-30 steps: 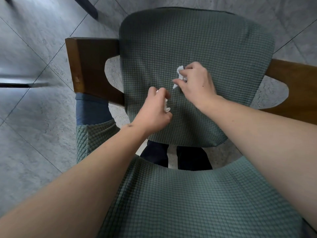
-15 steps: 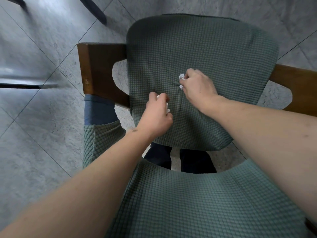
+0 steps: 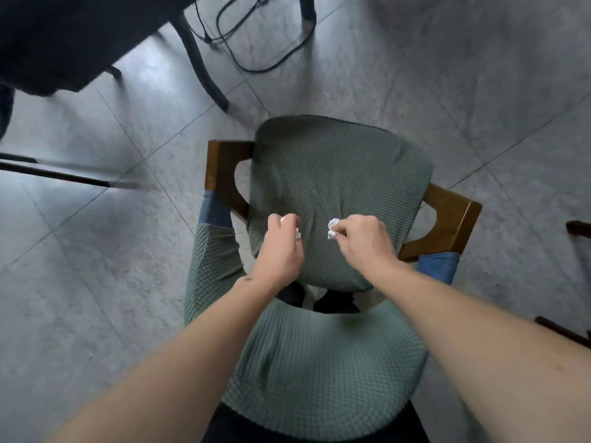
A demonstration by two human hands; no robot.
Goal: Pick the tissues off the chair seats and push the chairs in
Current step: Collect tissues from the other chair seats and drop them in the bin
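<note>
The left hand [image 3: 281, 251] hangs over the near left part of the chair seat [image 3: 335, 187], its grip curled tight round a crumpled white tissue [image 3: 298, 233] of which only small bits show at the knuckles and fingertips; the right hand [image 3: 364, 241] is over the near middle of the seat, its grip pinching a second balled tissue [image 3: 332, 227] between thumb and fingertips, the ball sticking out to the left of the fingers; whether that ball touches the fabric I cannot tell. The seat wears a green checked cover; brown wooden armrests [image 3: 224, 167] stand at its left and right edges. The padded chair back [image 3: 319, 372], in the same green cover, curves across the near side beneath both forearms. On the grey tiled floor [image 3: 96, 266] beyond the far edge of the seat lie a black cable [image 3: 271, 63] and a dark furniture leg [image 3: 204, 68].
</note>
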